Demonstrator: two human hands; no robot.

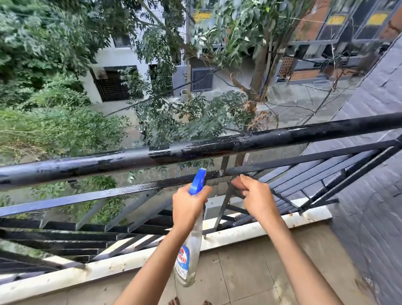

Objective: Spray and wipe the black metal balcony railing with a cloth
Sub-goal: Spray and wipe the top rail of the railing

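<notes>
1. Now gripping spray bottle [188, 251] by its neck in left hand [187, 206], fingers wrapped round it, just below railing [195, 149] top.
2. Curling right hand [258, 196] at railing, beside nozzle [198, 181]; cannot tell whether holding a cloth.
3. Risking bottle slipping through railing if fingers loosen; possibly spraying right hand.

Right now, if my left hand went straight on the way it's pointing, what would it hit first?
Probably the flat black bar under the top rail, just ahead of the spray bottle; depth is unclear.
</notes>
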